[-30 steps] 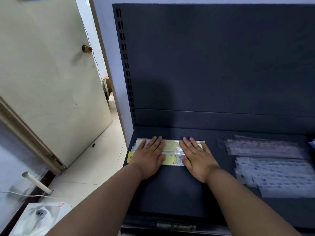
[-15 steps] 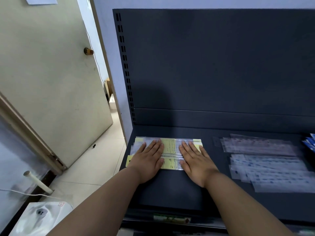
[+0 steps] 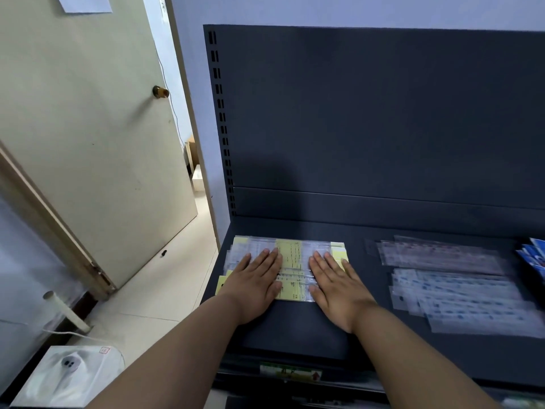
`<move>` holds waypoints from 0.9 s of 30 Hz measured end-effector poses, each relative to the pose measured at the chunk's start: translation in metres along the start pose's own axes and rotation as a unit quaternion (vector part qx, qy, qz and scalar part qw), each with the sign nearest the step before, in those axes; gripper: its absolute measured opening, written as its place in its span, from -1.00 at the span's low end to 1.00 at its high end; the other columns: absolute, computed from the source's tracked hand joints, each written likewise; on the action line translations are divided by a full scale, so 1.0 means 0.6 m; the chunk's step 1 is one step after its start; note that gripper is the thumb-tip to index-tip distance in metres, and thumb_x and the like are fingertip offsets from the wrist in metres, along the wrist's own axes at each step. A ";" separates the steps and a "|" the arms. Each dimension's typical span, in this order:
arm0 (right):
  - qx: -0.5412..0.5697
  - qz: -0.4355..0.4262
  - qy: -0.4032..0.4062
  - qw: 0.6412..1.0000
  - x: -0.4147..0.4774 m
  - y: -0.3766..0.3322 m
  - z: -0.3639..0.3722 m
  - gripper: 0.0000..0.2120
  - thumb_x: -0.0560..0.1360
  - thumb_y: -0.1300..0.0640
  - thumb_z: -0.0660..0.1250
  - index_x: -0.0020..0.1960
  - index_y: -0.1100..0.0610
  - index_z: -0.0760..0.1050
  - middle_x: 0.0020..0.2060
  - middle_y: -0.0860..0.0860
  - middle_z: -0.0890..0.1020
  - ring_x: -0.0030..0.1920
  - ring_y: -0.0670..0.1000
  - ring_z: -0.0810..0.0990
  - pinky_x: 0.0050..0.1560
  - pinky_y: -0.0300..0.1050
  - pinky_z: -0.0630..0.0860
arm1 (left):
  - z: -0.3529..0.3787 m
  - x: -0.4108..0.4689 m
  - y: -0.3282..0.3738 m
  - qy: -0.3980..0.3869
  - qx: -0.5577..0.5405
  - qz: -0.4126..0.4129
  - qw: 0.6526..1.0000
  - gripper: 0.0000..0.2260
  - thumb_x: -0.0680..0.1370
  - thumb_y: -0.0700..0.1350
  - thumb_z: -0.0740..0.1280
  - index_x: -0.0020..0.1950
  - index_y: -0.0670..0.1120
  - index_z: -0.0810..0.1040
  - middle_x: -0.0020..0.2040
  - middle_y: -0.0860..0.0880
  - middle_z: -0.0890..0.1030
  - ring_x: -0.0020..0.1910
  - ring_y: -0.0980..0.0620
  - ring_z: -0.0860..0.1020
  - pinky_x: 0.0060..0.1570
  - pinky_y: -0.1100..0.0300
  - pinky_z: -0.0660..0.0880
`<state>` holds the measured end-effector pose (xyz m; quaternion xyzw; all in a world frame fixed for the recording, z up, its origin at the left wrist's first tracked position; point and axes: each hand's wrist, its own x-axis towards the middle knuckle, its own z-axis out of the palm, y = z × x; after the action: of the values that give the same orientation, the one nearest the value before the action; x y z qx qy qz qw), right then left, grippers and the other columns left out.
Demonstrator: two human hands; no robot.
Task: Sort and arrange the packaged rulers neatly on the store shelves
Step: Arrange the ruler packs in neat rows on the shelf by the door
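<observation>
Two hands lie flat on one pile of yellow-backed ruler packs point(image 3: 290, 261) at the left end of the dark shelf point(image 3: 295, 335). The left hand point(image 3: 253, 286) and the right hand point(image 3: 339, 290) are palm down with fingers straight, pressing on the packs. The hands are apart, with a strip of yellow card showing between them. The pile shows two overlapping rows, one nearer the shelf's back panel and one nearer its front edge; the number of packs in each cannot be told. Toward the shelf's right end lie two spreads of clear-sleeved rulers point(image 3: 472, 302), well apart from the pile, one behind the other. Blurred blue packets point(image 3: 533, 258) show at the shelf's far right edge, too unclear to count. One label point(image 3: 290, 371) sits on the shelf's front rail
</observation>
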<state>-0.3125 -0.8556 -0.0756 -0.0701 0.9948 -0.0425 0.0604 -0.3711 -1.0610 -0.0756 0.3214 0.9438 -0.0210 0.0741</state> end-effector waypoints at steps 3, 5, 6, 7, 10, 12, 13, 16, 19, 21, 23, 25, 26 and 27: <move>-0.001 -0.004 -0.010 1.000 0.000 0.001 0.001 -0.10 0.16 -0.32 -0.69 0.44 0.00 -0.42 0.49 -0.11 -0.29 0.41 -0.15 -0.40 0.44 -0.05 -0.38 | -0.004 -0.003 0.002 -0.010 -0.001 0.000 1.000 -0.50 0.66 0.10 -0.17 0.53 0.01 -0.29 0.55 0.05 -0.25 0.51 0.09 -0.29 0.47 0.08 -0.33; -0.001 -0.002 -0.021 1.000 0.001 0.002 -0.002 -0.16 0.25 -0.39 -0.67 0.44 -0.04 -0.42 0.51 -0.09 -0.27 0.44 -0.14 -0.38 0.45 -0.03 -0.36 | -0.009 -0.003 0.002 -0.015 -0.002 0.004 1.000 -0.51 0.66 0.10 -0.16 0.53 0.05 -0.29 0.55 0.06 -0.26 0.51 0.06 -0.29 0.47 0.05 -0.33; -0.004 0.000 -0.032 0.999 0.000 0.003 -0.008 -0.26 0.39 -0.38 -0.53 0.48 -0.05 -0.38 0.52 -0.09 -0.26 0.46 -0.13 -0.36 0.47 -0.02 -0.35 | -0.012 -0.004 0.002 -0.018 0.000 0.005 1.000 -0.51 0.66 0.11 -0.15 0.53 0.06 -0.29 0.55 0.06 -0.26 0.51 0.05 -0.29 0.47 0.03 -0.33; -0.008 0.006 -0.048 0.999 -0.001 0.005 -0.014 -0.35 0.51 -0.32 -0.36 0.50 -0.05 -0.34 0.52 -0.10 -0.25 0.48 -0.13 -0.34 0.48 0.00 -0.34 | -0.015 -0.004 0.001 -0.022 0.004 0.005 1.000 -0.50 0.66 0.12 -0.15 0.52 0.07 -0.29 0.55 0.06 -0.26 0.51 0.04 -0.30 0.45 0.03 -0.35; -0.029 0.011 -0.060 0.998 -0.006 0.009 -0.036 -0.28 0.56 -0.30 -0.10 0.52 0.00 -0.34 0.51 -0.12 -0.26 0.50 -0.12 -0.31 0.48 0.06 -0.34 | -0.022 -0.010 -0.001 -0.018 0.024 -0.006 1.000 -0.46 0.65 0.15 -0.11 0.52 0.06 -0.31 0.54 0.06 -0.29 0.51 0.04 -0.32 0.41 0.01 -0.41; -0.047 0.009 -0.055 0.997 -0.005 0.011 -0.045 -0.24 0.54 -0.33 -0.09 0.52 0.01 -0.36 0.51 -0.12 -0.26 0.50 -0.11 -0.32 0.48 0.08 -0.34 | -0.027 -0.015 0.000 -0.006 0.028 -0.008 1.000 -0.47 0.65 0.15 -0.12 0.52 0.05 -0.30 0.54 0.06 -0.29 0.51 0.05 -0.31 0.42 0.00 -0.41; -0.049 0.012 -0.052 0.997 -0.006 0.009 -0.047 -0.25 0.54 -0.33 -0.10 0.52 0.02 -0.36 0.51 -0.12 -0.26 0.49 -0.12 -0.32 0.48 0.09 -0.34 | -0.029 -0.019 0.001 -0.001 0.025 -0.007 1.000 -0.48 0.65 0.13 -0.14 0.53 0.04 -0.30 0.54 0.07 -0.28 0.51 0.07 -0.31 0.43 0.00 -0.40; -0.042 0.029 -0.040 0.998 -0.013 0.001 -0.047 -0.27 0.54 -0.33 -0.16 0.52 0.02 -0.35 0.52 -0.10 -0.25 0.49 -0.14 -0.33 0.48 0.08 -0.34 | -0.032 -0.027 0.004 0.011 0.014 -0.004 1.000 -0.50 0.66 0.11 -0.18 0.53 0.02 -0.28 0.54 0.06 -0.26 0.51 0.10 -0.29 0.45 0.02 -0.38; -0.038 0.051 -0.030 0.998 -0.028 -0.007 -0.044 -0.28 0.54 -0.33 -0.19 0.52 0.02 -0.34 0.52 -0.09 -0.25 0.48 -0.14 -0.33 0.48 0.07 -0.35 | -0.030 -0.031 0.005 0.022 0.011 0.002 1.000 -0.50 0.65 0.12 -0.19 0.53 0.01 -0.28 0.54 0.06 -0.27 0.50 0.11 -0.30 0.46 0.03 -0.36; -0.026 0.070 -0.029 0.997 -0.048 -0.009 -0.043 -0.27 0.52 -0.36 -0.23 0.52 0.02 -0.34 0.52 -0.09 -0.26 0.48 -0.15 -0.32 0.48 0.07 -0.35 | -0.029 -0.034 0.013 0.019 0.005 0.015 1.000 -0.49 0.65 0.13 -0.21 0.53 0.01 -0.29 0.54 0.06 -0.27 0.50 0.13 -0.30 0.46 0.04 -0.36; -0.011 0.092 -0.025 0.995 -0.072 -0.007 -0.042 -0.17 0.39 -0.42 -0.37 0.51 0.01 -0.35 0.51 -0.12 -0.27 0.48 -0.16 -0.32 0.48 0.05 -0.36 | -0.028 -0.035 0.028 0.023 -0.009 0.029 0.999 -0.45 0.59 0.20 -0.32 0.53 0.01 -0.29 0.54 0.08 -0.27 0.47 0.17 -0.32 0.45 0.07 -0.37; 0.001 0.118 -0.026 0.993 -0.097 0.002 -0.040 -0.07 0.24 -0.43 -0.48 0.51 0.01 -0.36 0.51 -0.13 -0.26 0.48 -0.16 -0.32 0.47 0.04 -0.37 | -0.027 -0.036 0.051 0.027 -0.028 0.047 0.998 -0.42 0.56 0.22 -0.36 0.53 0.01 -0.30 0.54 0.09 -0.27 0.41 0.22 -0.36 0.44 0.09 -0.37; 0.006 0.134 -0.025 0.991 -0.111 0.009 -0.038 -0.08 0.26 -0.43 -0.47 0.51 0.02 -0.35 0.51 -0.12 -0.26 0.48 -0.16 -0.32 0.47 0.03 -0.37 | -0.025 -0.036 0.065 0.027 -0.038 0.055 0.997 -0.46 0.60 0.18 -0.30 0.53 0.00 -0.29 0.54 0.09 -0.27 0.40 0.24 -0.36 0.44 0.09 -0.37; 0.010 0.149 -0.025 0.988 -0.122 0.017 -0.036 -0.14 0.34 -0.43 -0.41 0.52 0.01 -0.34 0.51 -0.12 -0.26 0.49 -0.15 -0.32 0.48 0.03 -0.36 | -0.022 -0.037 0.079 0.031 -0.048 0.062 0.996 -0.49 0.64 0.13 -0.23 0.53 0.00 -0.29 0.54 0.09 -0.27 0.40 0.24 -0.36 0.45 0.09 -0.36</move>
<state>-0.2446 -0.8336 -0.0471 0.0789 0.9918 -0.0413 0.0920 -0.3263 -1.0355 -0.0586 0.3754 0.9240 0.0388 0.0611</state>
